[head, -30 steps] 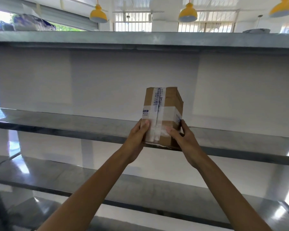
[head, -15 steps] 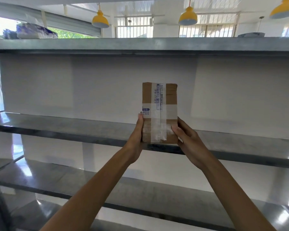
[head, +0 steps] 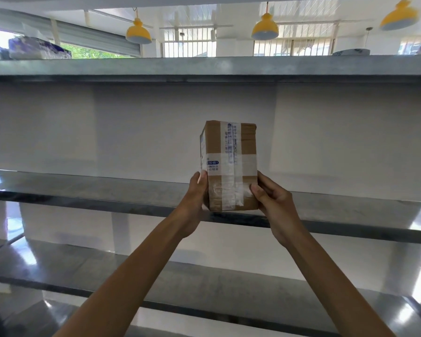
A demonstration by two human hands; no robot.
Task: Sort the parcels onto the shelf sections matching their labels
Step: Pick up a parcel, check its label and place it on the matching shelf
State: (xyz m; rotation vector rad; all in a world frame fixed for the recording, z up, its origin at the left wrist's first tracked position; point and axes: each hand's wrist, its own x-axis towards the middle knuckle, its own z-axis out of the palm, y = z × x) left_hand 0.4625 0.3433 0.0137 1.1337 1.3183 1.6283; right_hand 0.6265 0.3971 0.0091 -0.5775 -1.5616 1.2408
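A small brown cardboard parcel (head: 231,164), wrapped with clear tape printed in blue, stands upright with its lower edge at the front lip of the middle metal shelf (head: 107,193). My left hand (head: 195,200) grips its lower left side. My right hand (head: 275,205) grips its lower right side, thumb on the front face. A white label shows on the parcel's narrow left face; its text is too small to read.
The top shelf (head: 204,66) carries wrapped packs (head: 34,48) at far left and a bowl-like item (head: 350,52) at right. Lower shelves (head: 229,288) run below my arms. A white back panel closes the bay. Yellow lamps (head: 265,27) hang beyond.
The parcel has turned in my hands: a second ago its right face showed, now its left face shows. It sits slightly higher and upright. My view has tilted down a little.
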